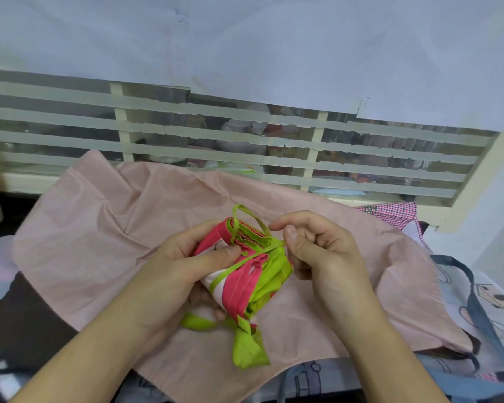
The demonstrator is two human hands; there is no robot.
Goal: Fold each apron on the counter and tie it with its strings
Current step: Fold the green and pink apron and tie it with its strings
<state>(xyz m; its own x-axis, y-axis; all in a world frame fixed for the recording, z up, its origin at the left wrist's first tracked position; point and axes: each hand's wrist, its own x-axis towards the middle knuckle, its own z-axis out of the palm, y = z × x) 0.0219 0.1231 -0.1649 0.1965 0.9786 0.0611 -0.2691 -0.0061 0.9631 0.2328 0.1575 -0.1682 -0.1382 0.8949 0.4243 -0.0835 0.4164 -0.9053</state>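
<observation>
I saw the left hand (186, 266) clasping the folded pink-and-green cloth apron bundle (245, 274) above the spread pale pink apron (99, 228), long axis slanting away leftward. The right hand (317, 257), just right, pinched its thin green string (262, 251).

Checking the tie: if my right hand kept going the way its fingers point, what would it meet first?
Probably the green string looped above the folded apron; the right hand points left, index tip right beside it. Depth is uncertain.
</observation>
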